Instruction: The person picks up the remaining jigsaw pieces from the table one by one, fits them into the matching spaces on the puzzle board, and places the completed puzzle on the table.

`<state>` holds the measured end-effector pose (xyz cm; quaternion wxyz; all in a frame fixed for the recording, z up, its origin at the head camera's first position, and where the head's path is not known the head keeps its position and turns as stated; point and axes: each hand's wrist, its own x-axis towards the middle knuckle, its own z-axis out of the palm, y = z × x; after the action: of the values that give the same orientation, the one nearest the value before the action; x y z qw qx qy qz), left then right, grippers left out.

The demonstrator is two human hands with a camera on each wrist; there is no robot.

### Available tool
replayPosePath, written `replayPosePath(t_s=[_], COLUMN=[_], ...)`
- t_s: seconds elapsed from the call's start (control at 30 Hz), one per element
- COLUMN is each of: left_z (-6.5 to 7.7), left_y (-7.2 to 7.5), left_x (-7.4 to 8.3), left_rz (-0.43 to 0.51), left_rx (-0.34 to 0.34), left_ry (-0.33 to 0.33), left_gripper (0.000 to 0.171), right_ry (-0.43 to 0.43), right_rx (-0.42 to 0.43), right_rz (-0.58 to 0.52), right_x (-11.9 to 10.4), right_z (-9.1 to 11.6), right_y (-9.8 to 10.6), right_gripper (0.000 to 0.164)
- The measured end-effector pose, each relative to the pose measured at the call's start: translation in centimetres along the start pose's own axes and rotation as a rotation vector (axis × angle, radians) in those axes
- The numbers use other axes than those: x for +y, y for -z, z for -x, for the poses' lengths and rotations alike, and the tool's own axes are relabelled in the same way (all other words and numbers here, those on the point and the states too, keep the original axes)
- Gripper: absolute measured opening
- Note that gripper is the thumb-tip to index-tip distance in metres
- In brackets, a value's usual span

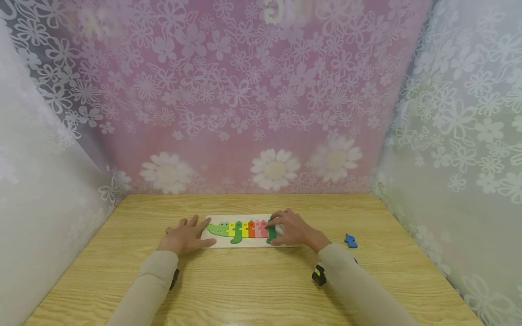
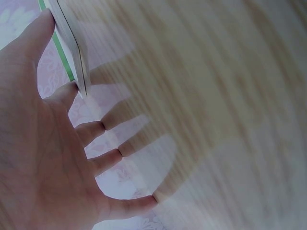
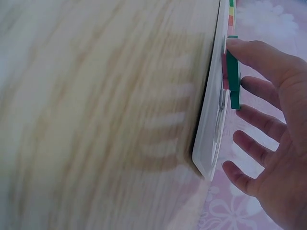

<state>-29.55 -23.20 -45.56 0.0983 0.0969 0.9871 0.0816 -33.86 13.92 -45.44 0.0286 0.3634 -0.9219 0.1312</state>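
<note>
A pale wooden puzzle board lies on the table with a crocodile made of coloured pieces on it. Its light green head piece is at the left, followed by yellow, green, orange and pink body pieces. My left hand spreads its fingers at the board's left end, thumb and index finger at the edge and the other fingertips down on the table. With thumb and fingers, my right hand pinches a dark green puzzle piece at the right end of the row. That piece stands slightly proud of the board in the right wrist view.
A blue puzzle piece lies on the wooden table to the right of my right hand. Part of another blue piece peeks out beside the right sleeve. Flowered curtains enclose the table's back and sides.
</note>
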Motion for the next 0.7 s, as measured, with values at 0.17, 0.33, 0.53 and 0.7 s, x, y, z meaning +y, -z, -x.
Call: replayPosePath(t_s=[0.17,0.33,0.53,0.7], left_z=[0.0,0.01,-0.05,-0.04], left_y=[-0.03,0.01,0.08,0.18], left_x=[-0.04,-0.08,-0.11,-0.05], left_rz=[-0.001,0.003,0.002,0.004], left_rx=[-0.003,-0.008,-0.012,-0.009], left_ry=[-0.001,-0.002,-0.001,-0.005], left_gripper=[0.093,0.093,0.094,0.094], right_ry=[0.004,0.014,0.005,-0.005], right_rx=[-0.006,0.0,-0.013,-0.03], right_rz=[0.007,0.006,-0.002,-0.013], right_x=[-0.24,-0.16,-0.26,-0.44], right_z=[-0.14,-0.27,-0.28,-0.18], right_y=[-0.09,-0.19,-0.07,0.15], right_gripper=[0.049,0.048,0.047,0.047])
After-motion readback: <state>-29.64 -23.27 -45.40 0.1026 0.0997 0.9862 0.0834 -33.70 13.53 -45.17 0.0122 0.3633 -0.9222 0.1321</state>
